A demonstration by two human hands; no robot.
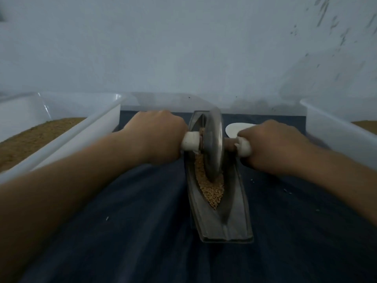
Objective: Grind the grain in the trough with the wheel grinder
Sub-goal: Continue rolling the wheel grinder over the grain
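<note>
Lengthwise on a dark blue cloth (142, 221) lies the trough (234, 217), a dull grey metal channel shaped like a narrow boat, its flat rims running from near to far and its blunt near end well inside the cloth. Down its groove sits the grain (212, 193), a coarse, pale tan bed that tapers to a point toward the near end and runs up along the left face of the wheel. The wheel grinder (213, 144) stands on edge in the far half of the trough, a thin, smooth, scuffed metal disc with its lower rim sunk in the grain. A brown axle (230, 142) passes through its hub. The left hand (157, 137) is curled tight round the white left grip (190, 140), and the right hand (271, 144) is wrapped likewise round the white right grip (244, 147), one on either side of the trough. A white plastic left tub (81, 135) holding brown granular stuff stands just beside the left forearm; the right tub (336, 127) stands at the right edge, farther from the trough. Bare cloth lies on both sides of the trough's near half, flecked with a few stray bits. A flat white oval thing (236, 127) lies just beyond the right hand, partly hidden. A pale, scuffed wall (183, 48) rises at the far side.
</note>
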